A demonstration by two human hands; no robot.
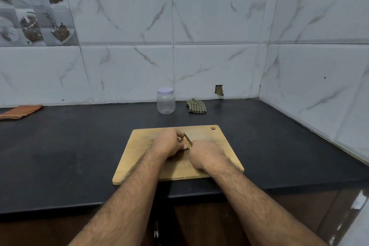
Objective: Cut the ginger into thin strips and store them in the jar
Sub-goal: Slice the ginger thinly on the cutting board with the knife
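- Landmark: wooden cutting board on the dark counter.
- Left hand: at the board's centre, fingers curled down onto the ginger, pinning it to the board.
- Right hand: just right of the left hand, closed around the knife; blade angled at the ginger.
- Jar: beyond the board's far edge, at the wall, white lid on.
- Checked cloth: right of the jar.

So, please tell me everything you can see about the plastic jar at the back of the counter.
The jar is small, round and made of clear plastic, with a white lid on top. It looks empty. It stands upright on the dark counter, close to the tiled wall, behind the cutting board and left of a checked cloth. Nothing touches it, and both hands are away from it.
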